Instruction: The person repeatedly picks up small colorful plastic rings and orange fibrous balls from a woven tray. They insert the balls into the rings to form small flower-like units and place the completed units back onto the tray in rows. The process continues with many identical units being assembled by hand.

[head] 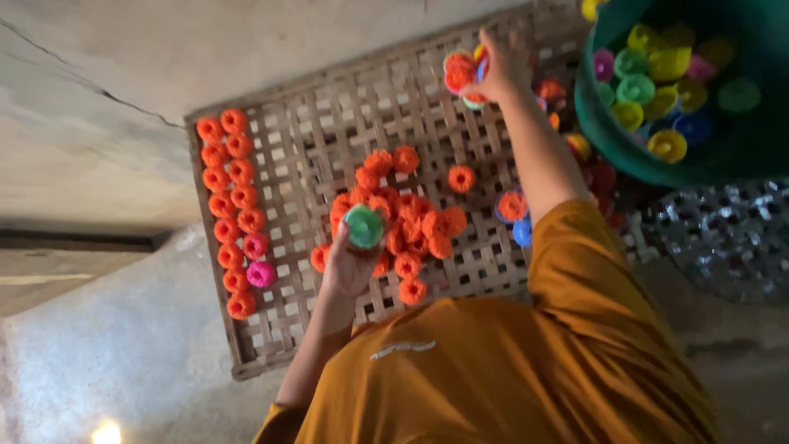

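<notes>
Holding a small green mould point(363, 226) up over the middle of the woven bamboo tray point(288, 156), the left hand point(349, 263) has its fingers curled around the cup, which carries an orange rim. Just beneath it lies a loose heap of orange flower-shaped pieces point(407, 218), and at the left edge of the tray 2 neat columns of finished orange pieces point(230, 205) end in 2 pink ones point(258, 261).

The right hand point(503, 66) is stretched to the far right corner, fingers pinching a small stack of coloured moulds point(462, 78); exactly how many it grips is too blurred to tell. Beyond it sits a green tub point(608, 123) filled with yellow, green and pink moulds.

My judgement on risks: the stack looks loosely pinched, so one cup could slip and roll through the heap. With the arm reaching far across, the orange sleeve point(567, 247) passes close above a filled blue mould point(514, 205) near the right edge and might knock it. If the soft pieces are still damp, a dropped mould would dent them, and the open weave could snag or mark anything pressed down hard.
</notes>
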